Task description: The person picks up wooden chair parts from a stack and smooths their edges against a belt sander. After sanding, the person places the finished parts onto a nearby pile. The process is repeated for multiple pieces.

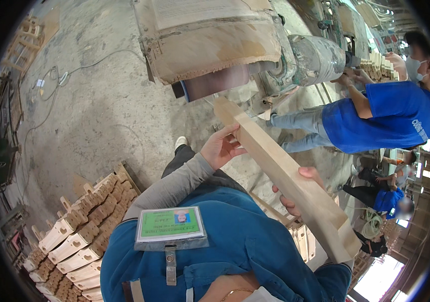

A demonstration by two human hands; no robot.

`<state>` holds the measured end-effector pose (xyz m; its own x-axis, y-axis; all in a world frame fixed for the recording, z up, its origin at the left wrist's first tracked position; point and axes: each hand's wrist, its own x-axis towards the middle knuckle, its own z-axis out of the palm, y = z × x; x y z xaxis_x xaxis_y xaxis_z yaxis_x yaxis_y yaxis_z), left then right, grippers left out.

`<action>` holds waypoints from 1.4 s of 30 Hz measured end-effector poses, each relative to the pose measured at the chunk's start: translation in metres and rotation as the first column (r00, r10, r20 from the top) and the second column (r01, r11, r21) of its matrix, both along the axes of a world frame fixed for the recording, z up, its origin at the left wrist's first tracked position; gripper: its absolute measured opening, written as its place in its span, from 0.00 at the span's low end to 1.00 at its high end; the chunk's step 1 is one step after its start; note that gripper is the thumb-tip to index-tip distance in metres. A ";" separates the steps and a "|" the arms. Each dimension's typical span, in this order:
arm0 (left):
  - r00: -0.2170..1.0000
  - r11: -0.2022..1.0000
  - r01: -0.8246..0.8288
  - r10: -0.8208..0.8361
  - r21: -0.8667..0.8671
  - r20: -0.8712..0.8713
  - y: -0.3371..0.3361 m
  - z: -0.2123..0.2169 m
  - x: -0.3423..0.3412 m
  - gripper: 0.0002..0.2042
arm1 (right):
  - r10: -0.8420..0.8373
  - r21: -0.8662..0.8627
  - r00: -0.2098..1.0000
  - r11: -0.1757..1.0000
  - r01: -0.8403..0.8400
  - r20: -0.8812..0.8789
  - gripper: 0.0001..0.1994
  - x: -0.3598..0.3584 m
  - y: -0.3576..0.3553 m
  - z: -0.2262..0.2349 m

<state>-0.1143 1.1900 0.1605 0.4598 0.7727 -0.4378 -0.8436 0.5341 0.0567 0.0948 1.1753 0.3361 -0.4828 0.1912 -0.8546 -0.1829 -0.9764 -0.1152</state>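
A long, pale wooden bar (283, 168) with flat faces and angled ends lies slantwise in front of the person's torso, off the floor and held by 2 hands. The left hand (220, 148) pinches its left edge near the far end, the thumb set against the wood and the other fingers bent, slightly apart. The right hand (312, 175) grips it farther back, the thumb pressed on the bar and the fingers curled at the opposite edge; the palm is hidden. The bar's far end is just beside a reddish-brown, smooth-looking roller (217, 84); I cannot tell whether they touch. Over the roller is a dusty, tan machine hood (215, 48), with a grey, paint-spattered cylindrical housing (318, 59) at its right. Beyond that, a co-worker in a bright blue short-sleeved shirt (383, 116) reaches toward the machinery. At lower left stand stacked, pale, notched wooden pieces (81, 234) on the grey concrete floor (94, 100).
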 end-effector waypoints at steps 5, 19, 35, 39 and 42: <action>0.999 0.998 -0.049 0.048 0.050 0.006 0.018 -0.005 -0.018 0.17 | 0.031 0.063 0.999 0.998 -0.029 -0.021 0.33 -0.028 0.033 -0.004; 0.998 0.997 -0.045 0.042 0.059 0.056 0.035 -0.022 -0.033 0.15 | 0.008 0.004 0.992 1.000 -0.008 0.127 0.32 -0.059 0.048 -0.001; 1.000 0.996 -0.013 0.011 0.093 0.020 0.016 -0.017 -0.017 0.16 | 0.081 0.034 0.997 0.996 -0.081 0.010 0.29 -0.032 0.020 -0.003; 0.998 0.985 0.060 -0.054 0.161 -0.038 -0.007 0.018 0.008 0.18 | 0.169 0.094 0.948 0.984 -0.149 -0.270 0.31 0.028 -0.019 0.001; 0.991 0.975 0.132 -0.129 0.181 -0.030 -0.022 0.029 0.025 0.21 | 0.100 0.299 0.993 0.947 -0.113 0.060 0.38 0.048 -0.062 0.011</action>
<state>-0.0888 1.1676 0.1896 0.5553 0.7740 -0.3042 -0.7651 0.6189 0.1779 0.1423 1.1130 0.3474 -0.4782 0.3927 -0.7855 -0.0677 -0.9083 -0.4129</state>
